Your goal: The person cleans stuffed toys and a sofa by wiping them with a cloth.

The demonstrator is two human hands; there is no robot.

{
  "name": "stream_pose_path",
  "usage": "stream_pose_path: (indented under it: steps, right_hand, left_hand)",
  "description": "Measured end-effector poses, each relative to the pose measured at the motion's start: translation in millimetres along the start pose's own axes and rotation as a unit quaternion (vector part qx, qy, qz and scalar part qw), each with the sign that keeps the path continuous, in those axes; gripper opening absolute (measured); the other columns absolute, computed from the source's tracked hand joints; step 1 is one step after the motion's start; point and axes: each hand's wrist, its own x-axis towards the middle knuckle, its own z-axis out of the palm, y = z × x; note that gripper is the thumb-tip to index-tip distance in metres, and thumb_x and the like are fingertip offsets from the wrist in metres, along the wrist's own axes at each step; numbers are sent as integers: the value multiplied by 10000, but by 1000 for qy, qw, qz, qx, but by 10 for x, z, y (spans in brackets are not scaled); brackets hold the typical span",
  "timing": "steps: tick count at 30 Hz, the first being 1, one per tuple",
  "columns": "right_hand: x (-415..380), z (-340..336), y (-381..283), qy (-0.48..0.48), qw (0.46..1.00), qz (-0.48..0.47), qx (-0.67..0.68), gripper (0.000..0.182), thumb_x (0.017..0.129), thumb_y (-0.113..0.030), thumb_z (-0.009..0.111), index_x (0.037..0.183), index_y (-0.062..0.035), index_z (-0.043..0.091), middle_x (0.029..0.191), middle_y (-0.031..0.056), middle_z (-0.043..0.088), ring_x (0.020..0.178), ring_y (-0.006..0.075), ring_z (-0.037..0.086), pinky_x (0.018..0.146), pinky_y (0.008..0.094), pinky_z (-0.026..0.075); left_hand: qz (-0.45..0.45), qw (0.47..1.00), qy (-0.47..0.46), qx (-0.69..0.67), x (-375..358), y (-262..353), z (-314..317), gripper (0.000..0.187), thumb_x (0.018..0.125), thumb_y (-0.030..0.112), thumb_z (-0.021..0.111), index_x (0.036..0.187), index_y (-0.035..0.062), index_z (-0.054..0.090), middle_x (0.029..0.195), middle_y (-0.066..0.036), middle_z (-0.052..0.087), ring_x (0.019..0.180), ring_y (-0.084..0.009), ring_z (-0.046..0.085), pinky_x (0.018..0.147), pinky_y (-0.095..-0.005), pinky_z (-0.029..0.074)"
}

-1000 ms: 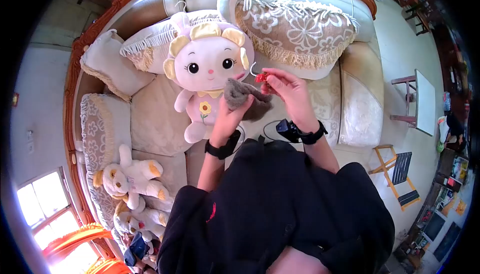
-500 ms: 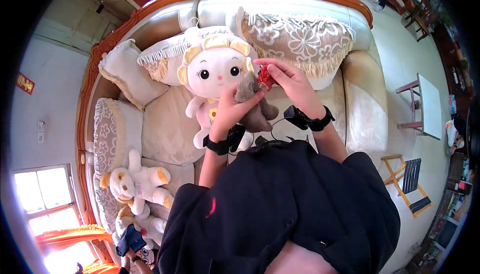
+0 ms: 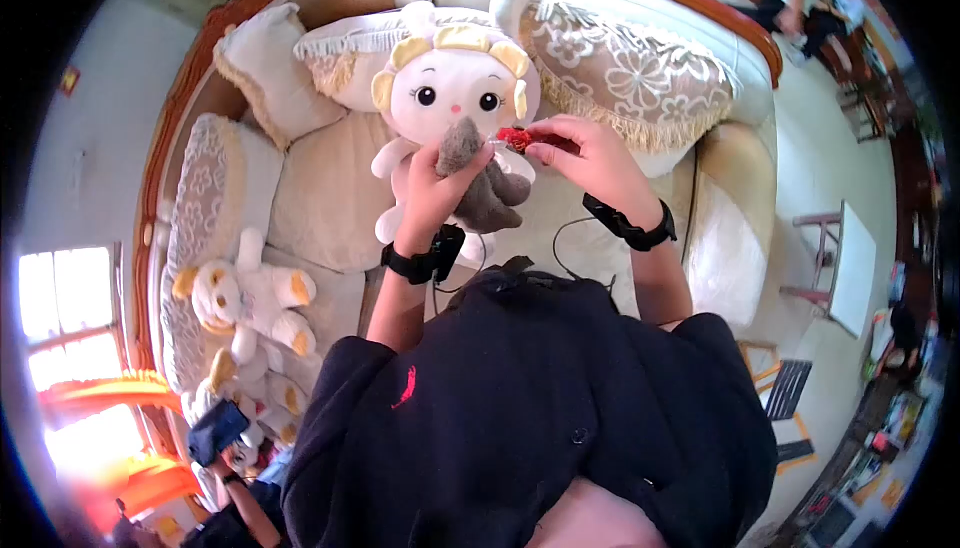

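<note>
My left hand (image 3: pixel 434 190) is wrapped round a small grey-brown plush toy (image 3: pixel 487 195), holding it over the sofa. Between the thumb and fingers of my right hand (image 3: pixel 590 156) is a small red ornament (image 3: pixel 514 139), bumpy like a flower; its exact kind is too small to make out. A thin pale strand seems to run from it toward the grey toy. Behind both hands a large white doll with yellow petals round its head (image 3: pixel 455 103) sits against the sofa back. Black bands with boxes circle both my wrists.
Fringed cushions (image 3: pixel 630 73) line the sofa (image 3: pixel 335 183). Teddy-like plush dogs (image 3: pixel 250 298) lie at the left. A person at lower left holds a dark device (image 3: pixel 217 433). To the right stand a white-topped table (image 3: pixel 850 268) and a folding chair (image 3: pixel 785 398); other people are at upper right.
My right hand has drawn the red ornament a little away from the plush toy's top. The view has shifted, and more of the people at lower left and upper right shows.
</note>
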Motion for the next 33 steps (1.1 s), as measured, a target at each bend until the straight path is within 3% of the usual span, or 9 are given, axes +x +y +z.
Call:
stream_pose_path:
  steps: [5, 10, 12, 16, 21, 23, 27, 30, 33]
  right_hand:
    - [94, 204, 339, -65, 989, 65, 116, 197, 874, -146, 634, 1003, 0, 663, 845, 109, 661, 704, 164, 610, 644, 279, 466]
    - [195, 466, 998, 89, 971, 149, 165, 173, 918, -80, 568, 1057, -34, 659, 872, 5, 622, 737, 87, 587, 663, 224, 479]
    - [139, 537, 1316, 353, 857, 112, 359, 227, 919, -55, 543, 1133, -27, 612, 849, 10, 601, 745, 95, 577, 683, 236, 483]
    - [43, 281, 1935, 572, 638, 83, 508, 141, 937, -195, 544, 866, -73, 553, 753, 15, 521, 663, 121, 518, 644, 267, 477]
    - [399, 328, 2368, 379, 561, 37, 735, 67, 930, -102, 518, 954, -50, 553, 736, 28, 532, 643, 135, 509, 651, 259, 472]
    - [813, 937, 2172, 313, 643, 77, 694, 95, 913, -104, 539, 991, -52, 550, 790, 39, 538, 695, 142, 515, 683, 270, 470]
    - [1391, 2448, 882, 67, 944, 68, 315, 197, 879, -107, 581, 1066, -55, 545, 898, 62, 550, 800, 156, 528, 748, 291, 466]
    - [1498, 2781, 425, -6, 995, -77, 61, 282, 854, -110, 612, 1122, -57, 540, 979, 79, 559, 878, 167, 537, 797, 307, 464]
    - [1398, 2317, 675, 47, 998, -43, 8, 369, 829, -112, 643, 1178, -59, 536, 1060, 96, 568, 956, 178, 547, 846, 323, 461]
  left_hand:
    - [5, 999, 16, 37, -157, -323, -94, 205, 879, 141, 661, 1025, 0, 631, 878, -38, 668, 829, -111, 617, 779, -267, 492]
    - [-73, 996, 51, 1, -362, -670, -364, 293, 891, 160, 652, 1141, 17, 595, 931, -33, 666, 882, -101, 605, 819, -271, 485]
    - [-89, 994, 56, 15, -477, -834, -609, 292, 891, 158, 652, 1140, 18, 596, 931, -34, 664, 887, -99, 602, 819, -270, 485]
    - [-142, 968, 137, 153, -701, -1359, -1283, 382, 841, 257, 689, 1127, 14, 621, 944, -100, 675, 905, -169, 630, 829, -315, 482]
    - [-214, 952, 136, 173, -817, -1671, -2112, 405, 810, 272, 663, 1111, 5, 620, 971, -197, 676, 930, -305, 655, 813, -358, 486]
    - [-297, 916, 145, 228, -907, -2039, -2397, 447, 812, 327, 654, 1121, 6, 617, 953, -195, 676, 898, -345, 644, 808, -365, 483]
    - [-306, 838, 151, 426, -978, -2216, -2516, 519, 784, 359, 702, 1144, -1, 601, 916, -149, 680, 829, -247, 648, 792, -348, 500]
    - [-283, 886, 138, 340, -935, -1987, -2692, 476, 793, 349, 679, 1124, 14, 613, 925, -167, 681, 860, -264, 655, 796, -364, 497]
    - [-285, 912, 118, 269, -958, -1869, -2655, 450, 800, 343, 655, 1110, 18, 611, 925, -211, 666, 894, -343, 637, 795, -403, 491]
